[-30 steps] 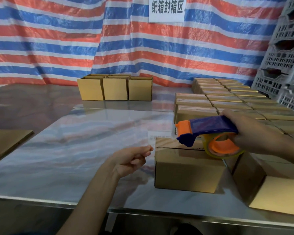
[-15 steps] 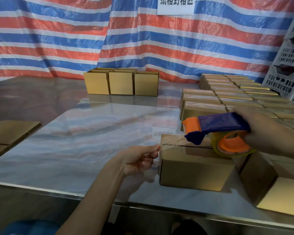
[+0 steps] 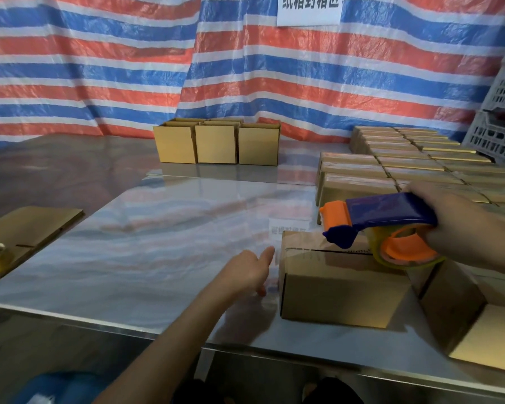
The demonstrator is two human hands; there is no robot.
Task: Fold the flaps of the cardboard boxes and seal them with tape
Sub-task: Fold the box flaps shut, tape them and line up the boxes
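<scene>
shiny table (image 3: 158,243); light, stiff box (image 3: 341,293), best steadied by its sides; left hand (image 3: 245,275) open at its end, right hand (image 3: 464,228) gripping dispenser (image 3: 388,211).

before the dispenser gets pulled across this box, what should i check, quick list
1. Flaps shut on the front box: ok, the top seam is a thin dark line.
2. Line of the tape: ok, it runs glossy over the seam from the left edge to the tape dispenser.
3. End stuck down: cannot tell; the left hand is at that edge, but clear film hardly shows there.
4. Grip: ok, the right hand holds the dispenser.
5. Room at the right end: not ok, a neighbouring box stands very close to it.
</scene>
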